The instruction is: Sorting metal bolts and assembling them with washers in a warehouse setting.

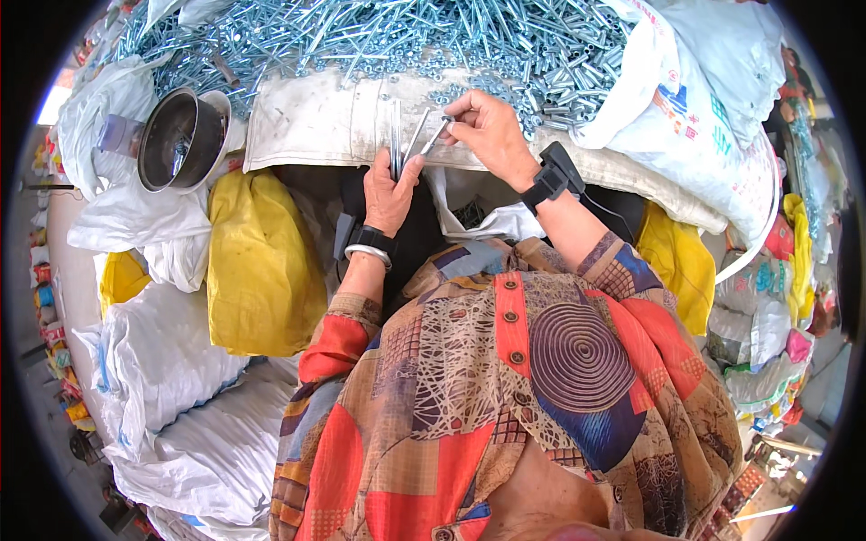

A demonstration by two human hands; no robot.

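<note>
Rods [395,135] of bright metal stood in the left hand [390,197], its fingers closed around their lower ends. One pointed to twelve o'clock, and two leaned toward one o'clock. The right hand [492,133] held a narrow pinch, thumb and fingertips at the upper end of the rightmost rod; any small part between them was too hidden to tell. At four o'clock from that hand, a black wrist device [552,176] was strapped on; the left wrist wore a black band [372,240].

Behind the rods lay a stained pale cloth [302,122], and at twelve o'clock beyond it spread a heap of bolts and metal sleeves [397,41]. Between nine and ten from the left hand, a dark bowl [204,135] contained some small metal pieces. A yellow sack [260,270] hung at eight o'clock, white sacks [171,361] farther out. Near three from the right hand slumped a printed white bag [708,113]; at four, another yellow sack [678,266].
</note>
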